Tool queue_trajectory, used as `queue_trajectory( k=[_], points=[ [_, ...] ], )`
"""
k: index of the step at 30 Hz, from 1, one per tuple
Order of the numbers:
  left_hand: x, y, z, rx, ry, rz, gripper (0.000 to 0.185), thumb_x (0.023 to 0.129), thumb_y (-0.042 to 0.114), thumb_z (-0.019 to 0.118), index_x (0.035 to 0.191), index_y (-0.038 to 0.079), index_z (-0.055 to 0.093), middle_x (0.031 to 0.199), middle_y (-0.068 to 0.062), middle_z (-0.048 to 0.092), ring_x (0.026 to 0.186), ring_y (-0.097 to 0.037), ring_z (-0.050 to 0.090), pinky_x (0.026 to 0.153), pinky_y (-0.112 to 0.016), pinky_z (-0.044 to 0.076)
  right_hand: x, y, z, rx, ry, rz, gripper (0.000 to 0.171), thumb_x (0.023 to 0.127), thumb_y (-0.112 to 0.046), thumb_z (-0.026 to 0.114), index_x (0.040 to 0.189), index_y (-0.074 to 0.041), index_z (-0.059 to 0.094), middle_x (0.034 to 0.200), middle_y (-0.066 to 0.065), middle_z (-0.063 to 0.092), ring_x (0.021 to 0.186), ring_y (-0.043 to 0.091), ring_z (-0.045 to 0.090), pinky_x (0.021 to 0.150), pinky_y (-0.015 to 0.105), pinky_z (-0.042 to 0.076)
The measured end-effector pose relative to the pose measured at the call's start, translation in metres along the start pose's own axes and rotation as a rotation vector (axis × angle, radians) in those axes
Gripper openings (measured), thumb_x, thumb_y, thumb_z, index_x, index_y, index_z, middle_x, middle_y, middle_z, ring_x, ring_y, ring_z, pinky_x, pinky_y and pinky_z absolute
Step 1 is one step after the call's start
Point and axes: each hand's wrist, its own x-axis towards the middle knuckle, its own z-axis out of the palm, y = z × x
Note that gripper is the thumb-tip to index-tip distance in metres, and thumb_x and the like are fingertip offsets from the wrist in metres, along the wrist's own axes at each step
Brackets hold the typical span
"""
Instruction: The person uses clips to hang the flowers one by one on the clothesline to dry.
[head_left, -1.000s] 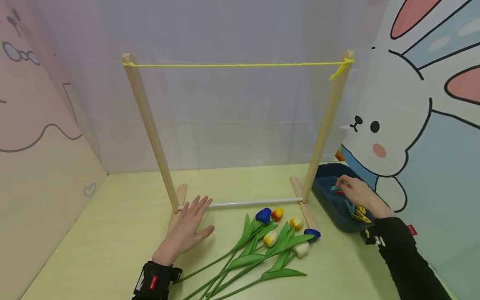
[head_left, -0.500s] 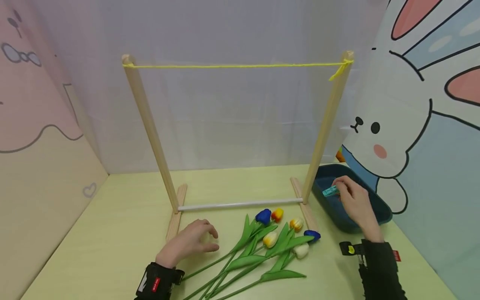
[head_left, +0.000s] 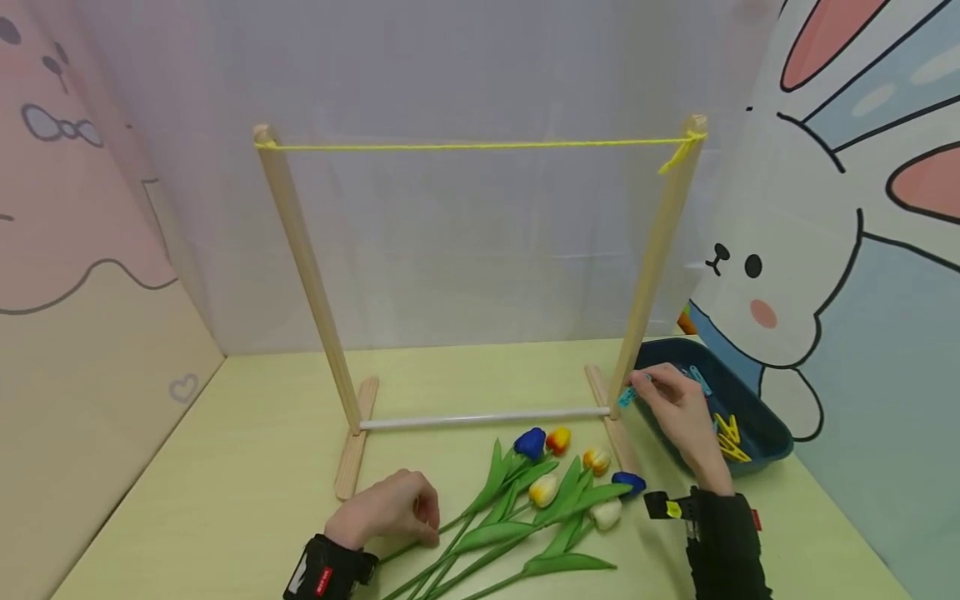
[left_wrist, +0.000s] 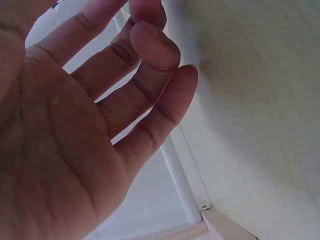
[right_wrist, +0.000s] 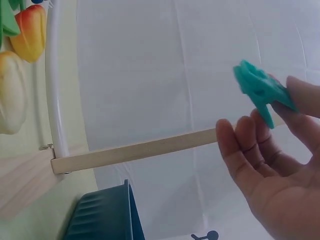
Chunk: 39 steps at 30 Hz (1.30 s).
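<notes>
Pinching the clothespin (right_wrist: 256, 84) beside the wooden frame (head_left: 658, 250), our right grip (head_left: 678, 417) should press both legs (right_wrist: 265, 116) evenly; what our left grip (head_left: 392, 507) holds, we cannot tell.

Head cam is looking fwd & down from above the table (head_left: 187, 500), farthest back, taking in L hand (head_left: 393, 508), R hand (head_left: 681, 417) & wooden frame (head_left: 308, 275). L wrist cam is viewing its hand v. close, rolled sideways, facing along the table. R wrist cam, also rolled, is viewing its hand close up, facing the backdrop (right_wrist: 150, 65). All 3 are sharing the white rod (head_left: 483, 418); head & R wrist are also sharing the teal clip (right_wrist: 257, 82), tub (head_left: 772, 448) & tulips (head_left: 543, 490).
</notes>
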Motion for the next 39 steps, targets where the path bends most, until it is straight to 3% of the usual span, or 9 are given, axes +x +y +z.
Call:
queue_trajectory(
  k=[8,14,17,20,23,33,39],
  points=[
    [-0.001,-0.001,0.000,-0.004,-0.001,-0.010,0.017,0.076,0.014,0.087,0.070,0.016,0.071,0.062,0.013,0.057,0.056,0.002,0.047,0.055,-0.018,0.041,0.001,-0.004,-0.002,0.025,0.103,0.089,0.035,0.107,-0.016,0.050,0.097,0.012,0.067,0.086,-0.021,0.061,0.091,0.001,0.057,0.084,0.010,0.046],
    [0.001,-0.003,0.002,0.000,-0.005,-0.002,0.016,0.079,0.014,0.085,0.070,0.016,0.072,0.063,0.012,0.060,0.056,0.002,0.048,0.055,-0.018,0.043,0.002,-0.005,-0.001,0.085,0.175,0.101,0.024,0.103,-0.010,0.056,0.103,0.012,0.066,0.087,-0.021,0.067,0.083,0.000,0.059,0.078,0.011,0.048],
    [0.000,-0.003,0.002,-0.003,-0.006,-0.004,0.016,0.080,0.013,0.084,0.070,0.016,0.072,0.063,0.011,0.061,0.056,0.001,0.049,0.055,-0.018,0.043,0.002,-0.004,-0.001,0.174,0.209,0.093,0.013,0.100,-0.002,0.059,0.106,0.004,0.069,0.087,-0.016,0.069,0.079,0.000,0.063,0.075,0.010,0.051],
    [-0.001,-0.002,0.003,0.001,-0.002,-0.009,0.015,0.080,0.013,0.083,0.070,0.016,0.072,0.063,0.011,0.061,0.056,0.001,0.050,0.055,-0.019,0.044,0.001,-0.003,-0.002,0.278,0.221,0.093,0.018,0.098,0.001,0.061,0.109,-0.008,0.072,0.084,-0.011,0.070,0.077,0.001,0.067,0.078,0.009,0.053],
    [-0.001,-0.001,0.002,0.004,0.000,-0.011,0.015,0.080,0.013,0.083,0.070,0.016,0.073,0.064,0.010,0.062,0.057,0.001,0.051,0.056,-0.019,0.044,0.001,-0.001,-0.004,0.369,0.210,0.117,0.023,0.097,0.001,0.061,0.112,-0.013,0.072,0.083,-0.008,0.071,0.079,0.003,0.071,0.084,0.010,0.055],
    [-0.006,0.004,-0.005,0.032,0.016,-0.002,0.012,0.083,0.010,0.080,0.074,0.014,0.074,0.067,0.010,0.064,0.060,0.002,0.051,0.058,-0.019,0.045,-0.003,-0.002,-0.009,0.389,0.175,0.198,0.029,0.098,-0.007,0.063,0.122,0.011,0.065,0.100,-0.011,0.074,0.094,0.002,0.066,0.090,0.008,0.051],
    [-0.008,0.006,-0.011,0.068,0.028,0.047,0.005,0.085,0.007,0.078,0.081,0.010,0.078,0.073,0.008,0.069,0.063,0.005,0.049,0.059,-0.017,0.045,-0.003,-0.001,-0.009,0.419,0.155,0.158,0.024,0.098,-0.003,0.062,0.119,0.008,0.067,0.099,-0.012,0.074,0.092,0.001,0.066,0.088,0.009,0.052]
  ],
)
